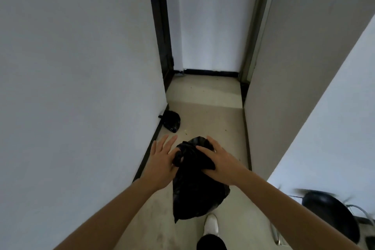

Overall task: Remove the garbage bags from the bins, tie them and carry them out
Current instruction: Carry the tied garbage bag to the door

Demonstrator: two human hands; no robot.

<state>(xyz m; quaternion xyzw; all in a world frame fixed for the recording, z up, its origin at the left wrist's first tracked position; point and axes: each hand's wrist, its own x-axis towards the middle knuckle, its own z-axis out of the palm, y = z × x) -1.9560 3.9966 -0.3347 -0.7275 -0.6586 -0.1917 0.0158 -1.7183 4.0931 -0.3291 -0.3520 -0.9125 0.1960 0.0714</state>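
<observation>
A smooth pale painted wall (81,67) runs along the left, and at its foot, beyond and left of the hands, a small knotted black plastic bag (171,121) lies on the speckled beige floor (203,111). The left hand (162,156) reaches forward on a bare, outstretched arm, palm down, fingers straight and spread, gripping nothing; only its thumb touches the twisted neck of the large crinkled black plastic garbage bag (198,193). That bag hangs between the two hands, its gathered top bunched into a glossy loop just beside the left thumb, its lumpy body sagging below the wrists. The right hand (219,160) lies over the bunched top, fingers curled round the plastic and thumb tucked beneath, clutching it. Below the bag is a white shoe (211,224). Far right of the grip stands a rounded black chair with metal legs (328,211).
</observation>
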